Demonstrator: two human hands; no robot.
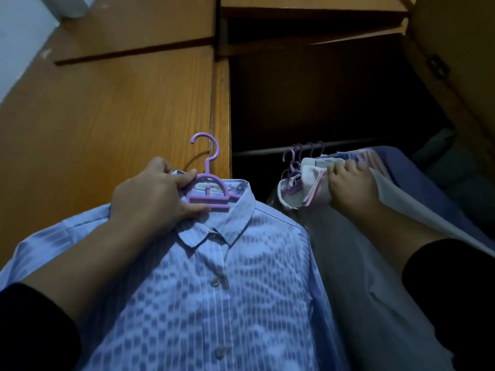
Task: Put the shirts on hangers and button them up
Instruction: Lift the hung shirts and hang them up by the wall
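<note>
A light blue striped shirt (227, 290) hangs buttoned on a purple hanger (207, 180), held up in front of an open wardrobe. My left hand (155, 199) grips the hanger's neck and the shirt's collar, with the hook free above it. My right hand (348, 183) grips the collars and shoulders of several shirts (308, 183) that hang on purple hangers from the wardrobe rail (262, 151). A grey shirt (356, 263) hangs down in front of that bunch, between the two hands.
The wardrobe's wooden door panel (120, 116) stands at the left, its edge just behind the hanger hook. The dark wardrobe interior (321, 103) opens at the right, with a shelf above. More dark clothes (442, 183) hang at the far right.
</note>
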